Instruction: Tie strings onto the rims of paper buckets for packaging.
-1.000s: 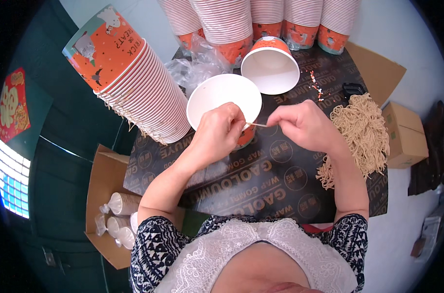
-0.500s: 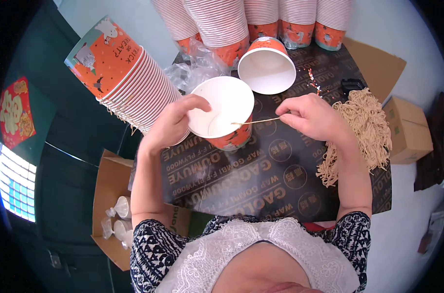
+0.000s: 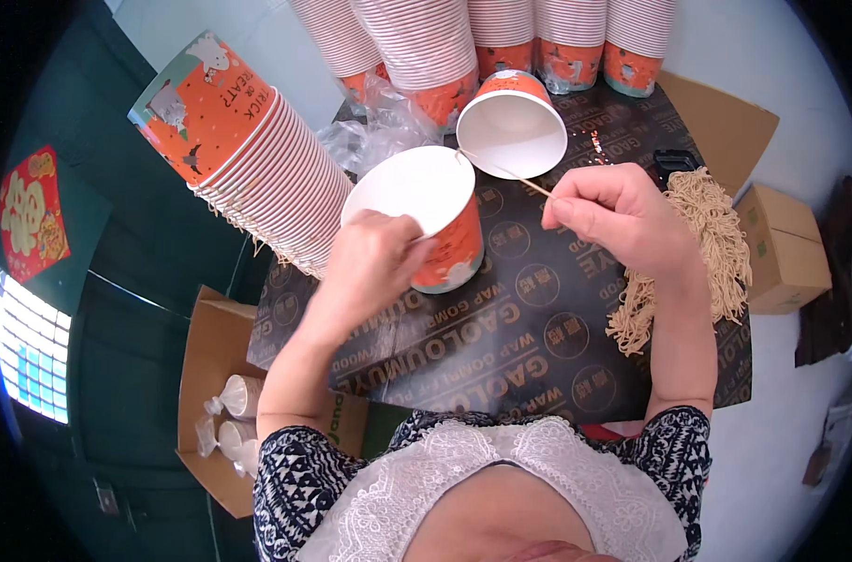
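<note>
An orange paper bucket with a white inside stands at the middle of the table, its mouth tipped somewhat toward the left. Closed over its near rim is my left hand. A thin beige cord runs from the bucket's far right rim, and my right hand pinches its free end, holding it taut. Behind the bucket, a second orange bucket lies on its side, its white mouth facing me. A heap of beige cords lies right of my right hand.
A leaning stack of nested buckets with cords along its rims is at left. Several more stacks line the back beside crumpled clear plastic. Cardboard boxes stand at right and lower left. A small black object sits by the cords.
The bucket has turned, bringing the cord's attached end from the near right rim to the far right. My left hand has shifted to the near rim; my right has moved slightly right.
</note>
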The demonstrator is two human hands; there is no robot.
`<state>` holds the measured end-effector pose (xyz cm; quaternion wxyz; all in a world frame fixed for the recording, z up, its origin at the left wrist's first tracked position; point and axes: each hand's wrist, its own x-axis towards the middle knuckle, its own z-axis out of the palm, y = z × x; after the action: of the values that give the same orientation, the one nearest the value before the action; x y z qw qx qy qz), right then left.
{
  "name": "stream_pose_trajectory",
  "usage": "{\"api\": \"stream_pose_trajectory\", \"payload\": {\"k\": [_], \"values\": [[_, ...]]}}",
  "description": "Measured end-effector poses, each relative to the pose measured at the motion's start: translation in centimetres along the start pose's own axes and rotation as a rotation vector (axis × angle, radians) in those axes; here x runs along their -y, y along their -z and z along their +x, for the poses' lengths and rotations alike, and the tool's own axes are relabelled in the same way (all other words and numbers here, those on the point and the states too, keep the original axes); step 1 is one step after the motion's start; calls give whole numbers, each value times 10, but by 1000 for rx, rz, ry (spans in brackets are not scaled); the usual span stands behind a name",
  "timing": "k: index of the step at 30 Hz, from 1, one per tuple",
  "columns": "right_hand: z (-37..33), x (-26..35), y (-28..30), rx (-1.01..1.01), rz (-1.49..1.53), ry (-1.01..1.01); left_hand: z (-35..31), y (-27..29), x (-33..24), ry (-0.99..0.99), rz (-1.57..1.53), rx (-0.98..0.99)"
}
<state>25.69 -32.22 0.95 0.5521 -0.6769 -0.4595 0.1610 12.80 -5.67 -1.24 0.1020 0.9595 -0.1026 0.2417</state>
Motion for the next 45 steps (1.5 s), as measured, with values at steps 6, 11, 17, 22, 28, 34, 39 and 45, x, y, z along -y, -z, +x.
{"api": "stream_pose_trajectory", "payload": {"k": [6,11,17,22,28,34,39,45], "values": [[-1,6,-26,-8,350,43,35,-52,-41,145,-416,-122],[7,-8,-27,-76,684,34,38,-52,-55,-81,-578,-428],[15,-17,-33,-60,944,31,7,-54,-85,353,-1088,-49],[16,-17,-41,-52,972,10,1,-81,-86,355,-1073,22],[16,-21,-26,-542,-461,247,-8,-52,-80,354,-784,225],[-2,-2,-42,-26,-281,286,-10,-21,-82,185,-675,235],[-1,-2,-46,94,-188,200,-13,3,-78,271,-687,107],[-2,2,-46,94,-174,113,-12,5,-67,246,-643,46]]}}
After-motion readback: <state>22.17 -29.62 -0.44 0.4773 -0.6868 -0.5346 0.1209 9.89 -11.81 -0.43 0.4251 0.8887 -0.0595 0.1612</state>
